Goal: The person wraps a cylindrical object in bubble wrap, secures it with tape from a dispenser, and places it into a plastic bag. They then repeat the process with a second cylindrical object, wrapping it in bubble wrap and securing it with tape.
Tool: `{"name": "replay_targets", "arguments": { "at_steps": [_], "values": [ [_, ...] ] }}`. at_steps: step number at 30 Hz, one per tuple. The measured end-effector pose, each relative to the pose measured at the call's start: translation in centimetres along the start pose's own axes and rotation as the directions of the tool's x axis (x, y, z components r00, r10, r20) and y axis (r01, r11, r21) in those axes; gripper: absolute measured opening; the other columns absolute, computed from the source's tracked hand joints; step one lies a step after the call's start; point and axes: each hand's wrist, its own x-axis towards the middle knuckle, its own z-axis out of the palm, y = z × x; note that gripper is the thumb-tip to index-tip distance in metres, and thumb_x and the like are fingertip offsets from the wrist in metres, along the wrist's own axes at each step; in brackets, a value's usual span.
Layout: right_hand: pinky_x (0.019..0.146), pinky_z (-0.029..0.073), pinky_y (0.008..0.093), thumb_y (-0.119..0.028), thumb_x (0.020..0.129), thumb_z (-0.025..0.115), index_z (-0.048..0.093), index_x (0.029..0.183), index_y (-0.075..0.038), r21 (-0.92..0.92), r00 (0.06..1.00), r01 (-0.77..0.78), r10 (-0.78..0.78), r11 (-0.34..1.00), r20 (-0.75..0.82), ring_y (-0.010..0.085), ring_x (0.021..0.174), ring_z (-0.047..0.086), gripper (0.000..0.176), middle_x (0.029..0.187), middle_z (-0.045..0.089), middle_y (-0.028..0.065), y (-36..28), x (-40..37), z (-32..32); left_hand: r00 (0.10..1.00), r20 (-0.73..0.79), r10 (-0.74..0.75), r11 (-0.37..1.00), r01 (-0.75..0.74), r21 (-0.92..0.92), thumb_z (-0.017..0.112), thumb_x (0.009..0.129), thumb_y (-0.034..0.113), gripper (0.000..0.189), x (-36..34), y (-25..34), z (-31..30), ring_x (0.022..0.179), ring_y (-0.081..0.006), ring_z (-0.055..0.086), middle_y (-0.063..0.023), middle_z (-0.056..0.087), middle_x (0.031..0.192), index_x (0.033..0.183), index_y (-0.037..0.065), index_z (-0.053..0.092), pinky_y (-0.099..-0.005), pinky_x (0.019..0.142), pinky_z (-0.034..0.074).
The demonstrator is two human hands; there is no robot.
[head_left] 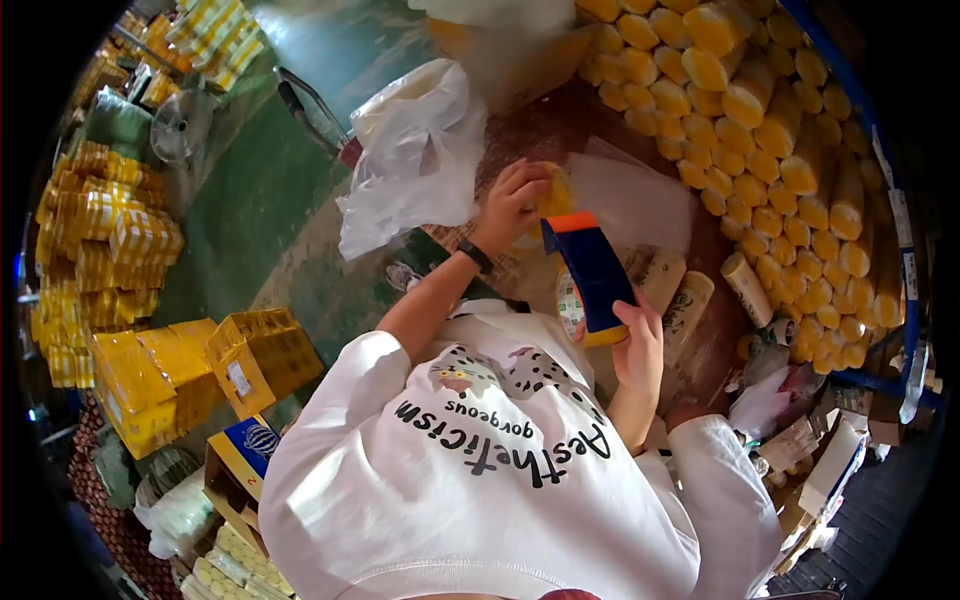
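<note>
My right hand (640, 335) grips a dark blue tape dispenser (594, 275) with an orange edge at its top, and a roll of tape (569, 303) shows along its left side. Up and to the left, my left hand (512, 205), a dark band on its wrist, has its fingers curled on a yellow-taped item (553, 192). That item lies just above the dispenser and is partly hidden by the hand. Crumpled clear plastic (415, 160) lies left of my left hand. Flat translucent sheets (635, 200) are right of the dispenser.
Yellow-ended rolls (780, 180) are stacked at the upper right, inside a blue frame (880, 150). A loose roll (747, 288) lies near them. Yellow-taped boxes (262, 360) and stacked packages (110, 240) stand at the left. A metal handle (308, 110) sticks up beyond the plastic.
</note>
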Motion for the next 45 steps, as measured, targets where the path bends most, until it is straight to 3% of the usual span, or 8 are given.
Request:
{"name": "replay_targets", "arguments": {
  "at_steps": [11,22,26,29,32,41,44,45],
  "values": [
    [0.062,0.051,0.0308,-0.014,0.089,0.055,0.055,0.104,0.008,-0.073,0.999,-0.043,0.042,0.996,-0.021,0.0196,0.067,0.064,0.026,0.085,0.064,0.0128,2.9,0.3,-1.7,0.872,0.42,0.249,0.922,-0.347,0.173,0.065,0.075,0.032,0.05,1.0,-0.8,-3.1,0.119,-0.0291,0.05,-0.0094,0.054,0.125,0.118,0.006,0.057,-0.0465,0.104,0.038],
    [0.068,0.045,0.0267,-0.052,0.082,0.066,0.065,0.092,0.001,-0.446,0.99,0.027,-0.087,0.895,-0.115,0.013,0.069,0.057,0.054,0.076,0.063,0.0028,10.6,9.8,-5.2,0.749,0.657,0.083,0.996,-0.08,-0.035,0.068,0.076,0.023,0.062,5.6,-3.5,-4.9,0.121,-0.0321,0.048,-0.013,0.049,0.133,0.133,0.009,0.048,-0.0405,0.104,0.039],
    [0.069,0.043,0.0268,-0.055,0.081,0.065,0.065,0.088,0.001,-0.448,0.993,-0.069,0.017,0.892,-0.12,0.0136,0.07,0.056,0.056,0.075,0.061,0.0032,9.1,14.0,-3.2,0.773,0.62,-0.131,0.939,0.297,-0.173,0.06,0.088,0.031,0.043,7.3,-8.6,-3.9,0.11,-0.0284,0.057,-0.0161,0.059,0.12,0.123,0.006,0.058,-0.0369,0.094,0.045],
    [0.072,0.043,0.0268,-0.056,0.08,0.066,0.063,0.09,0.002,-0.521,0.987,-0.052,-0.035,0.852,-0.156,0.0146,0.074,0.056,0.059,0.078,0.061,0.0049,9.0,17.2,-2.0,0.58,0.546,-0.605,0.764,0.616,0.192,0.055,0.093,0.039,0.041,10.7,-7.1,-3.0,0.09,-0.0237,0.063,-0.0145,0.067,0.101,0.111,0.004,0.065,-0.0348,0.08,0.049],
    [0.077,0.042,0.0289,-0.058,0.078,0.066,0.06,0.101,0.003,-0.518,0.983,-0.089,-0.007,0.851,-0.181,0.0186,0.083,0.056,0.066,0.089,0.061,0.0093,7.0,19.7,-0.8,0.705,0.446,-0.551,0.825,0.54,0.165,0.051,0.09,0.051,0.048,9.5,-11.4,-0.1,0.094,-0.031,0.063,-0.0156,0.068,0.101,0.107,0.009,0.068,-0.0372,0.08,0.047],
    [0.104,0.031,0.0463,-0.06,0.078,0.062,0.029,0.141,0.0,-0.591,0.972,-0.181,0.053,0.786,-0.227,0.0359,0.13,0.037,0.093,0.142,0.035,0.0238,10.2,27.9,-4.0,0.374,0.381,-0.846,0.463,0.869,0.176,0.049,0.094,0.037,0.04,3.4,-20.6,4.0,0.101,-0.032,0.059,-0.0192,0.063,0.11,0.116,0.007,0.062,-0.037,0.084,0.046],
    [0.105,0.031,0.0459,-0.059,0.079,0.062,0.027,0.142,0.0,-0.596,0.964,-0.257,0.162,0.761,-0.209,0.0354,0.131,0.036,0.093,0.144,0.033,0.0222,10.2,29.0,-3.9,0.498,0.029,-0.867,0.336,0.626,-0.704,0.053,0.094,0.026,0.034,-2.6,-20.5,6.2,0.088,-0.0206,0.057,-0.0129,0.063,0.097,0.113,-0.002,0.056,-0.0344,0.08,0.046],
    [0.105,0.031,0.0459,-0.058,0.079,0.062,0.027,0.142,0.0,-0.596,0.963,-0.264,0.174,0.759,-0.205,0.0355,0.131,0.036,0.093,0.144,0.033,0.0218,10.5,29.3,-4.0,0.54,-0.003,-0.842,0.469,0.73,-0.496,0.055,0.091,0.02,0.032,-3.1,-18.5,5.5,0.094,-0.0238,0.056,-0.0142,0.059,0.104,0.116,-0.001,0.052,-0.0361,0.085,0.044]
  ]
}}
